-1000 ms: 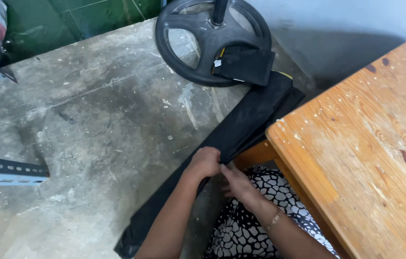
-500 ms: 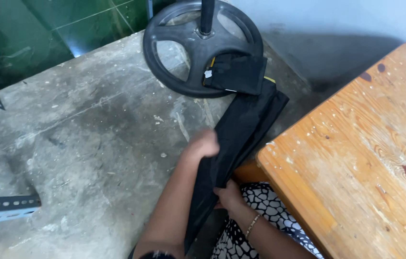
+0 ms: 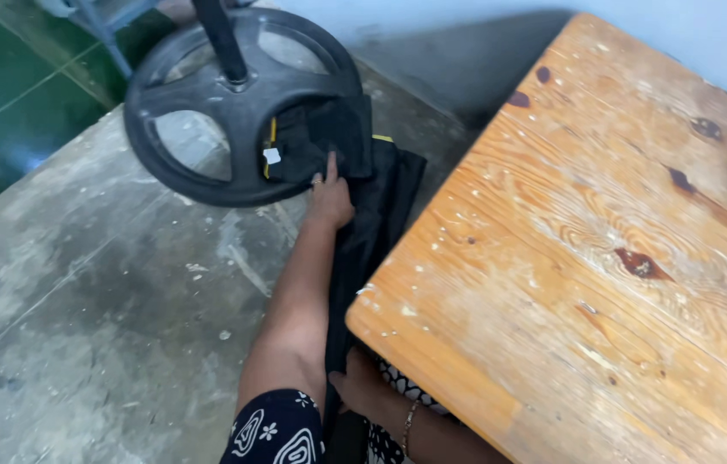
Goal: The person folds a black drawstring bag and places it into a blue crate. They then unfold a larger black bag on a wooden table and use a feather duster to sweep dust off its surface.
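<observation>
A long black garment (image 3: 372,215) lies stretched over the concrete floor, its far end draped on a black round wheel-shaped base (image 3: 235,103). My left hand (image 3: 331,196) reaches forward and presses on the cloth near that far end, fingers on the fabric. My right hand (image 3: 363,387) grips the near part of the garment under the corner of the wooden table (image 3: 604,258). A small white tag (image 3: 271,155) shows on the cloth at the base.
The light wooden table fills the right side, with dark knots and paint specks. A black pole (image 3: 219,39) rises from the round base. Worn concrete floor (image 3: 97,301) lies to the left, green tiles (image 3: 3,94) at the far left. A pale blue wall stands behind.
My left hand has slid forward along the garment from its middle up to the end on the round base. The view has shifted closer to the table and base.
</observation>
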